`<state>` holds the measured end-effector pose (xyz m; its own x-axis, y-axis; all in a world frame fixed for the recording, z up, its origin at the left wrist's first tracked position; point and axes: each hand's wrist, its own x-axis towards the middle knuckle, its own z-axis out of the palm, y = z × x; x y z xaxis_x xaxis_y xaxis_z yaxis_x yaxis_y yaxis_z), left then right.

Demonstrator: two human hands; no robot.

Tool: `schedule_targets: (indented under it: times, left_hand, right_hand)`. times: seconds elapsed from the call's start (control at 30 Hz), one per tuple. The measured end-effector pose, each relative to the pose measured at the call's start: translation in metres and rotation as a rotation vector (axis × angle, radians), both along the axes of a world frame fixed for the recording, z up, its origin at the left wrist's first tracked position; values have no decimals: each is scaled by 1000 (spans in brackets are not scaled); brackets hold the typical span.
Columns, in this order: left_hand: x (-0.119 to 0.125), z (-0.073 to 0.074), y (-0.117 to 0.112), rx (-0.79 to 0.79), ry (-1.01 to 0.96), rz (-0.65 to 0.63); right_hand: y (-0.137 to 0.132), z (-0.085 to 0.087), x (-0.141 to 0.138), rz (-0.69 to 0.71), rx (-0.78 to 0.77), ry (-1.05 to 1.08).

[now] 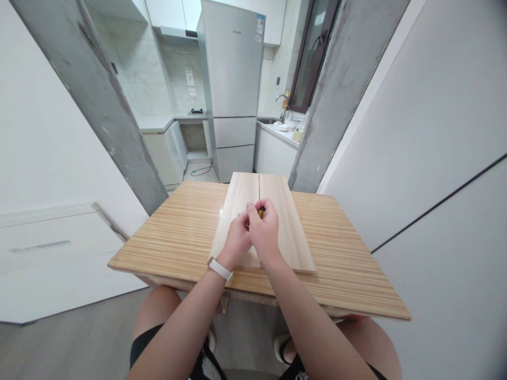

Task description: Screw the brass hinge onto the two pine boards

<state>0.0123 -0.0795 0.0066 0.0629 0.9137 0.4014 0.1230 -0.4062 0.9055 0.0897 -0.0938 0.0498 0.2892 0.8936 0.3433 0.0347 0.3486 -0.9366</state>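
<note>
Both of my hands meet above two pale wooden boards, the left board and the right board, which lie side by side with a thin dark seam between them. My right hand is closed around a small yellow-and-black object; most of it is hidden by the fingers, so its kind is unclear. Pressed against it, my left hand has its fingers curled together. Something tiny and thin shows at its fingertips, too small to name. A watch with a white band is on my left wrist.
The boards rest on a wood-grain table, whose front edge is just ahead of my knees. Beyond it stand a silver fridge and a counter with a sink. Grey pillars and white panels flank both sides. A cable lies on the kitchen floor.
</note>
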Motion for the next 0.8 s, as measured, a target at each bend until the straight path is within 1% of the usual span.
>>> schedule_targets:
  times: [0.07,0.17,0.3,0.37,0.43,0.5,0.53,0.63,0.73,0.8]
  left_hand:
    - [-3,2,0,-33,9,-62]
    - [-10,-1,4,-99,-11,-211]
    - [-17,-4,8,-136,-172,-392]
    - [-17,-3,10,-136,-221,-442]
    - [-15,-3,11,-127,-239,-438]
    - [-14,-6,13,-119,-242,-395]
    - [-13,-8,14,-121,-241,-369]
    - [-13,-14,16,-119,-220,-273]
    - [-15,-17,15,-59,-135,-143]
    - [-15,-17,13,-24,-72,-64]
  right_hand:
    - [7,1,2,73,-26,-9]
    - [20,5,10,255,-86,-24]
    - [36,15,25,522,-158,-16]
    - [40,18,31,630,-189,11]
    - [41,20,34,675,-190,42]
    - [40,17,35,658,-155,71]
    - [39,15,34,628,-124,90]
    - [37,6,33,470,-20,169]
    - [33,-3,34,295,74,210]
    - [28,-6,34,235,99,211]
